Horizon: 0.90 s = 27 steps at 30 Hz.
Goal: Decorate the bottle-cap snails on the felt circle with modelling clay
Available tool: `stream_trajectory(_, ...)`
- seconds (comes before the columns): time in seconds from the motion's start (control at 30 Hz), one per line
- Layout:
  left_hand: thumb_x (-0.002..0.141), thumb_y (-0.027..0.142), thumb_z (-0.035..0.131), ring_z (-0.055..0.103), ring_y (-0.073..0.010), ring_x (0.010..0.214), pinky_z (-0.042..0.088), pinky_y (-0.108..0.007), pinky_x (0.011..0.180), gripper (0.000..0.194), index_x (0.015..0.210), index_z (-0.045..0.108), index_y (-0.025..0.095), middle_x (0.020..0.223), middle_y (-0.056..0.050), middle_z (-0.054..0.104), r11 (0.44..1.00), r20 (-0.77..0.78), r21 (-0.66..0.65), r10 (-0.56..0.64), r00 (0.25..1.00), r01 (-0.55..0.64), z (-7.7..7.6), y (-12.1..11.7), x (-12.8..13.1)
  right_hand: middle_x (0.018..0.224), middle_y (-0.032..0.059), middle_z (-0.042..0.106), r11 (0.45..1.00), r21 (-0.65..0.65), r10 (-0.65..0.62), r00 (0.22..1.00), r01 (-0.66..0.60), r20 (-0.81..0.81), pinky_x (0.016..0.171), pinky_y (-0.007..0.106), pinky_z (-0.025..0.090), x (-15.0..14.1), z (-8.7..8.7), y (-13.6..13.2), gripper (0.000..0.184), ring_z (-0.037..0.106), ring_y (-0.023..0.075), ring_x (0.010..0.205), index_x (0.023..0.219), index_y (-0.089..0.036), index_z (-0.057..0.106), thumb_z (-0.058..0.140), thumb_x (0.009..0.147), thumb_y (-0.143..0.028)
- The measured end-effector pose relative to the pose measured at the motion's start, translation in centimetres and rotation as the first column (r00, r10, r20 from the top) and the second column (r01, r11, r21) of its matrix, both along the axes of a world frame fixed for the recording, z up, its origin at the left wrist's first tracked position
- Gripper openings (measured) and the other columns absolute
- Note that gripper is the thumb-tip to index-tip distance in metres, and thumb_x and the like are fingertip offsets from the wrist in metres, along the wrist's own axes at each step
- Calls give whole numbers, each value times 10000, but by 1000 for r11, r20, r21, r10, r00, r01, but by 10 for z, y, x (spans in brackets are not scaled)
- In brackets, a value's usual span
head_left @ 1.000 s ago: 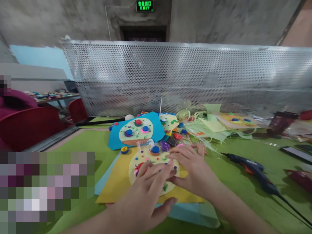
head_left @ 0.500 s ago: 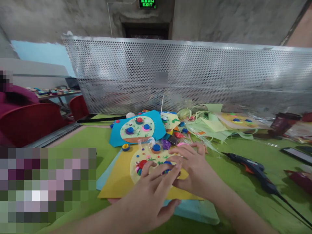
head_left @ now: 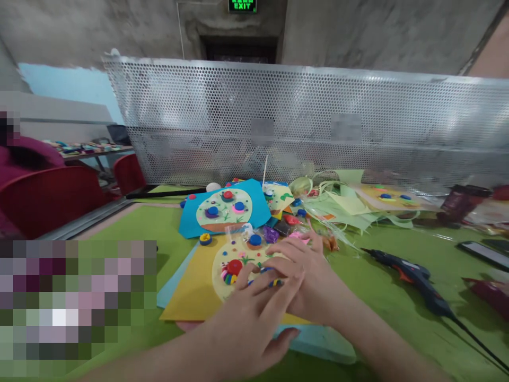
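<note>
A yellow sheet with a pale round collage of bottle caps and small coloured bits lies on the green table, on top of a light blue sheet. My left hand lies over the collage's lower right with its fingers stretched out, fingertips touching small coloured pieces. My right hand rests beside it on the collage's right edge, fingers curled down onto the surface. A red cap and a blue cap show on the collage.
A blue sheet with another cap collage lies behind. Green paper strips and scraps pile at the back right. A dark glue gun with its cord lies right. A perforated metal screen stands behind. Red chairs are left.
Both hands have slid slightly right and toward me across the collage, uncovering the red cap and striped piece on its left. The view has shifted a little.
</note>
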<state>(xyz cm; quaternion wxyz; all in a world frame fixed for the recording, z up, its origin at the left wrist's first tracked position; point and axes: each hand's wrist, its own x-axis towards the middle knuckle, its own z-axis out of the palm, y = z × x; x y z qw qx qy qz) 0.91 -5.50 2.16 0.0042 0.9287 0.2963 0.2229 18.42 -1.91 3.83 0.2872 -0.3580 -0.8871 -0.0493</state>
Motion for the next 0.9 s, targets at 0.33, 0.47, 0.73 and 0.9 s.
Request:
stream_trajectory(0.33, 836, 203, 506, 534, -257, 1135, 340, -567, 997, 797, 1413, -38, 286, 1205, -84, 600, 946, 120, -323, 55, 991, -13, 5, -1, -5, 990, 24, 654, 995, -93, 18, 1000, -20, -17, 897, 483, 275, 0, -1, 1, 195, 579, 230, 917, 819, -230, 639, 677, 684, -364)
stream_trajectory(0.47, 847, 251, 517, 557, -236, 1108, 467, -437, 918, 737, 1416, 56, 325, 1170, -51, 621, 796, 235, -605, 173, 956, 5, 4, -1, -5, 969, 26, 647, 987, -163, 13, 1000, -10, 13, 868, 428, 342, 2, -2, 5, 315, 582, 220, 917, 839, -225, 649, 726, 648, -463)
stream_trajectory(0.73, 783, 214, 615, 624, -217, 1043, 462, -392, 907, 775, 1412, 164, 186, 1079, -101, 692, 236, 444, -896, 504, 741, 376, 5, 17, -9, 987, 43, 656, 971, -237, 23, 998, -9, 55, 895, 454, 339, 14, -4, 11, 370, 583, 241, 936, 859, -237, 654, 724, 636, -523)
stream_trajectory(0.9, 755, 110, 631, 641, -178, 1017, 459, -313, 895, 746, 1380, 227, 151, 1005, -63, 722, 123, 375, -918, 576, 727, 376, 11, 22, -9, 967, 33, 654, 962, -273, 27, 998, -11, 57, 857, 403, 391, 16, -5, 13, 414, 588, 223, 924, 885, -248, 663, 710, 632, -573)
